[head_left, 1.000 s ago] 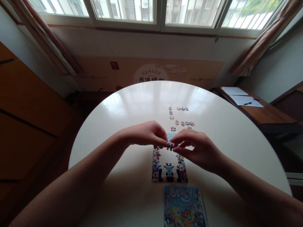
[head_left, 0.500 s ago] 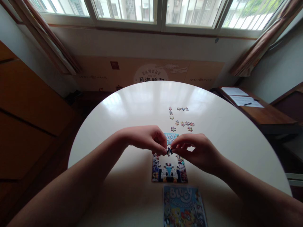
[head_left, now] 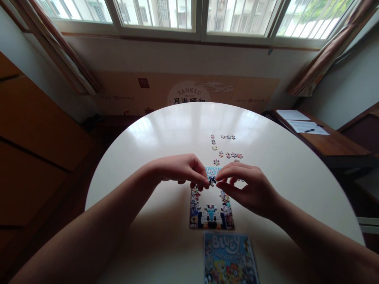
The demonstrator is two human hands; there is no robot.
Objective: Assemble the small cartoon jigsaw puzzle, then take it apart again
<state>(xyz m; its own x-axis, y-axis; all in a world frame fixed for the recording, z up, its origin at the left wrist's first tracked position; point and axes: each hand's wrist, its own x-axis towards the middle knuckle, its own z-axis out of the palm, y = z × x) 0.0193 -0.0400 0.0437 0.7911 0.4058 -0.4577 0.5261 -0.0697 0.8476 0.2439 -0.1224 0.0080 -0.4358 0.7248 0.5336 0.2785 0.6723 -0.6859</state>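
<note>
Between the fingertips of both hands is a small dark-and-white jigsaw puzzle piece (head_left: 212, 181). My left hand (head_left: 186, 171) pinches its left side, and my right hand (head_left: 244, 183) has thumb and fingers at its right side. Both hands hover over a partly assembled puzzle (head_left: 211, 219), whose side borders, top strip and lower middle are filled around a bare pale centre. My hands cover part of its upper area. Beyond it, several loose puzzle pieces (head_left: 227, 155) lie spread on the white table.
A colourful "Bluey" picture sheet (head_left: 229, 256) lies on the round white table (head_left: 142, 142) nearest me. To the right, a wooden side table (head_left: 340, 144) carries papers (head_left: 308, 127) and a pen. Windows and curtains are behind.
The puzzle piece has risen slightly in the picture, away from me, and sits turned a little differently between my fingers. My right hand now covers part of the nearest loose pieces.
</note>
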